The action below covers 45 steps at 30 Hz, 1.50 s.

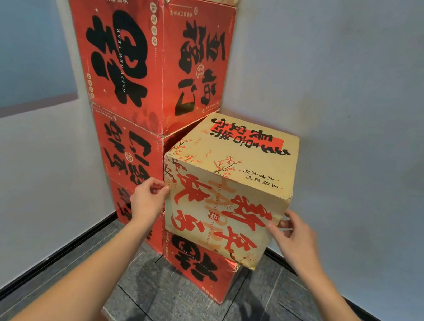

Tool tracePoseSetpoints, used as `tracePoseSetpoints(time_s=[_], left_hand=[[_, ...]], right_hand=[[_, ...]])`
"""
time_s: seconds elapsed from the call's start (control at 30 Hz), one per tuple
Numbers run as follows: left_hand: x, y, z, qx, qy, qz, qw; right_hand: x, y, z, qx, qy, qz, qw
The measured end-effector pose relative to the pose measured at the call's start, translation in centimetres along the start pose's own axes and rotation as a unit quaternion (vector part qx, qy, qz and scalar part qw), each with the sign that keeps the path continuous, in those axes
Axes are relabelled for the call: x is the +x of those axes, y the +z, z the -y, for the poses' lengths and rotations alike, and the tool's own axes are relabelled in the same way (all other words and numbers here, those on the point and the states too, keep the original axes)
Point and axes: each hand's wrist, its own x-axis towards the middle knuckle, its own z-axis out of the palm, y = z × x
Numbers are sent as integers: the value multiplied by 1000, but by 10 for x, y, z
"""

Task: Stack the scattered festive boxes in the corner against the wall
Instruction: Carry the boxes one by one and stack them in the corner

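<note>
A tan festive box [229,185] with red lettering sits on a red box [199,268] that stands on the floor in the corner. My left hand [147,200] grips the tan box's left front edge. At the box's right front edge my right hand [293,235] holds on, thumb on the front face and fingers around the side. To the left a tall column of red boxes [143,60] rises against the left wall, with the tan box's left side close to it.
Two pale walls [376,131] meet behind the boxes. Dark baseboards [75,244] run along a grey tiled floor [180,316], which spreads toward me in front of the stack.
</note>
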Motion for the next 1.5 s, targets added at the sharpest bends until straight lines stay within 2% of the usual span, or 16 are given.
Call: tracePoseSetpoints(time_s=[0.3,0.73,1.0,1.1,1.2,1.33,1.43,1.5], left_hand=[[41,3,-1,-8,-30,11,999],[61,7,0,-17,-34,9,999],[52,10,-7,37,-25,17,999],[44,5,-20,107,-52,67,991],[32,-10,-42,202,-100,178,958],[6,-42,-94,321,-64,293,899],[-16,-75,-153,352,-31,340,872],[-27,-99,-195,365,-16,364,857]], right_hand=[[3,16,10,-21,-16,34,999],[0,30,20,21,9,30,999],[5,25,20,22,23,52,998],[7,11,28,-13,36,91,995],[8,-12,49,-56,57,141,987],[13,-55,99,-122,101,253,954],[19,-94,151,-181,115,341,915],[21,-119,191,-204,109,368,900]])
